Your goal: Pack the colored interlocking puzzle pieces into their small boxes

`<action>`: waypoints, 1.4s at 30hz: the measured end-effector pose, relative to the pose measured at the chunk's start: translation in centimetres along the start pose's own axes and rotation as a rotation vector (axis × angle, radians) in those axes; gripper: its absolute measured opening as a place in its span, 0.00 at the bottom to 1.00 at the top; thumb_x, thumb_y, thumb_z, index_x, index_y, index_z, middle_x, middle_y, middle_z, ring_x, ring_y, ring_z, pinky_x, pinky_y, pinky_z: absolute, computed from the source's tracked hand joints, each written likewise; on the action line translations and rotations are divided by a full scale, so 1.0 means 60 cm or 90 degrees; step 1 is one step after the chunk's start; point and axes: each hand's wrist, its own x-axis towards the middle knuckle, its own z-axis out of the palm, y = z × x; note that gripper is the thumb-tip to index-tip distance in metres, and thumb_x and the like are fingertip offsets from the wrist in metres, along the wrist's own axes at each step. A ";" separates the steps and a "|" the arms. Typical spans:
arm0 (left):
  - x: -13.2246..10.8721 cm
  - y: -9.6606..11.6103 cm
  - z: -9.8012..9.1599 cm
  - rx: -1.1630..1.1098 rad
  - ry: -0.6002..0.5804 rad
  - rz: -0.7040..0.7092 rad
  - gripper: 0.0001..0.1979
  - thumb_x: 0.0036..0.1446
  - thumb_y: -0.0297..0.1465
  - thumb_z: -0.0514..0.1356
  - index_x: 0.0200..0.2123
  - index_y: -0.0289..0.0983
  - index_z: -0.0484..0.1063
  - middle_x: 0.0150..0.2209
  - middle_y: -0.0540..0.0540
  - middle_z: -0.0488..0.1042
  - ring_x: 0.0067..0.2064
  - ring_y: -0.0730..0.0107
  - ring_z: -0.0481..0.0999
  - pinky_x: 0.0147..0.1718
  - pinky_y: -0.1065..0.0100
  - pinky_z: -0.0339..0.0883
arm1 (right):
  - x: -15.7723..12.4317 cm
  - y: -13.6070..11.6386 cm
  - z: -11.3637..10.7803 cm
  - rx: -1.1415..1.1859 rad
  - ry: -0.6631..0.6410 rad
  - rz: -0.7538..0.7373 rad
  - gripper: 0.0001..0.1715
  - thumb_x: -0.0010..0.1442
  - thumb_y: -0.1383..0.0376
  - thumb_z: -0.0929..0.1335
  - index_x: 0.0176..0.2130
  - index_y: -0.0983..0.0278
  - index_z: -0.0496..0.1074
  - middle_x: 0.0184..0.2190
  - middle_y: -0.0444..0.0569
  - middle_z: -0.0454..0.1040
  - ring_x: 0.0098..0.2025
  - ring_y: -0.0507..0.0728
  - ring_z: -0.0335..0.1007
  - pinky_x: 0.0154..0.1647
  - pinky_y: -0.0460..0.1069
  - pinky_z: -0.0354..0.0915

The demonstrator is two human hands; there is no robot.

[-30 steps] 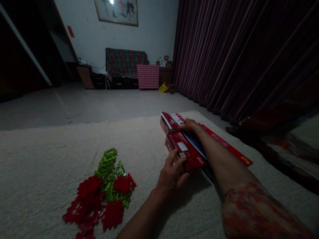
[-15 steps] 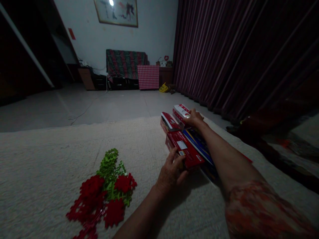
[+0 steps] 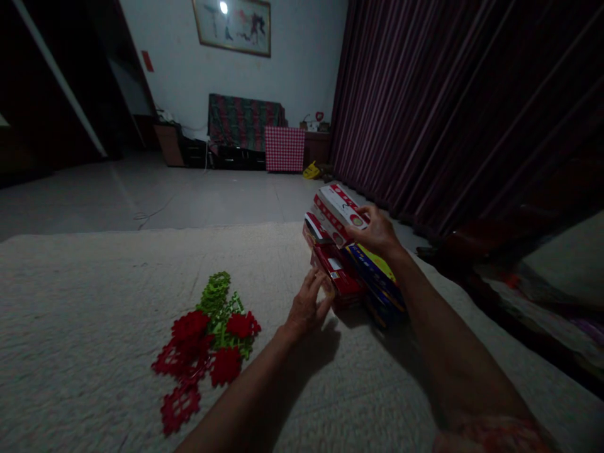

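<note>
A white and red carton [image 3: 330, 220] is gripped at its near right end by my right hand [image 3: 380, 234], thumb on the near side. It is tilted and raised over the other boxes. Below it, my left hand [image 3: 307, 306] is at the near left side of a dark red box [image 3: 343, 277], its fingers curved but apart and the fingertips at the box's edge. Beyond that box, a smaller red and white box [image 3: 312, 231] is partly covered by the raised carton. Blue and yellow packages [image 3: 377, 270] lie right of the red box, partly behind my right forearm.
Green cut-out pieces [image 3: 217, 296] and red cut-out pieces [image 3: 189, 327] lie in a heap on the cream cover [image 3: 94, 302], left of my left forearm. Past the cover's far edge is a tiled floor [image 3: 226, 204]. A purple curtain [image 3: 401, 113] hangs at the right.
My right hand has lifted and tilted the white and red carton, moving it left over the smaller box. My left hand has shifted left along the dark red box. The camera view has shifted slightly.
</note>
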 end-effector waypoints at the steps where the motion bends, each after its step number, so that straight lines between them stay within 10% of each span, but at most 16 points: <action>1: -0.006 0.008 -0.019 -0.006 0.051 -0.033 0.27 0.58 0.29 0.58 0.61 0.38 0.62 0.64 0.32 0.62 0.63 0.50 0.66 0.50 0.52 0.73 | -0.024 -0.012 -0.006 0.024 -0.017 -0.008 0.28 0.47 0.57 0.71 0.48 0.62 0.70 0.44 0.54 0.76 0.45 0.64 0.73 0.47 0.58 0.68; 6: -0.048 0.063 -0.141 0.000 0.298 -0.165 0.26 0.60 0.32 0.57 0.61 0.38 0.61 0.59 0.33 0.68 0.55 0.54 0.74 0.43 0.57 0.74 | -0.164 -0.062 -0.030 0.173 -0.173 -0.041 0.27 0.49 0.59 0.71 0.49 0.61 0.69 0.43 0.52 0.77 0.41 0.62 0.75 0.42 0.56 0.71; 10: -0.095 0.098 -0.215 0.009 0.344 -0.195 0.23 0.63 0.34 0.55 0.61 0.39 0.63 0.61 0.35 0.67 0.57 0.54 0.72 0.49 0.55 0.71 | -0.266 -0.078 -0.040 0.297 -0.354 -0.079 0.26 0.50 0.62 0.71 0.50 0.60 0.68 0.45 0.50 0.76 0.42 0.60 0.75 0.42 0.54 0.72; 15: -0.167 0.109 -0.240 0.013 0.205 -0.159 0.17 0.62 0.34 0.55 0.51 0.36 0.73 0.51 0.37 0.76 0.52 0.57 0.77 0.52 0.55 0.71 | -0.349 -0.065 -0.015 0.353 -0.453 -0.145 0.27 0.46 0.64 0.72 0.47 0.62 0.70 0.48 0.52 0.73 0.49 0.63 0.72 0.51 0.57 0.69; 25: -0.263 0.116 -0.226 0.134 0.162 -0.099 0.15 0.56 0.31 0.62 0.47 0.37 0.75 0.55 0.36 0.73 0.57 0.55 0.73 0.54 0.52 0.70 | -0.441 -0.030 0.068 0.462 -0.316 -0.149 0.28 0.47 0.64 0.68 0.50 0.61 0.70 0.67 0.57 0.56 0.69 0.68 0.49 0.67 0.64 0.52; 34: -0.219 0.111 -0.293 0.124 -0.191 -0.179 0.25 0.50 0.35 0.68 0.53 0.38 0.74 0.63 0.35 0.65 0.63 0.48 0.67 0.58 0.50 0.64 | -0.490 -0.032 0.091 0.553 -0.210 0.030 0.35 0.57 0.54 0.66 0.62 0.61 0.61 0.65 0.54 0.61 0.67 0.64 0.55 0.68 0.61 0.51; 42: -0.199 0.096 -0.304 0.127 -0.260 -0.142 0.29 0.46 0.34 0.70 0.54 0.38 0.74 0.64 0.32 0.64 0.65 0.45 0.64 0.58 0.49 0.65 | -0.491 -0.039 0.069 0.617 -0.324 0.085 0.42 0.58 0.55 0.66 0.67 0.59 0.52 0.64 0.51 0.63 0.63 0.63 0.62 0.66 0.58 0.57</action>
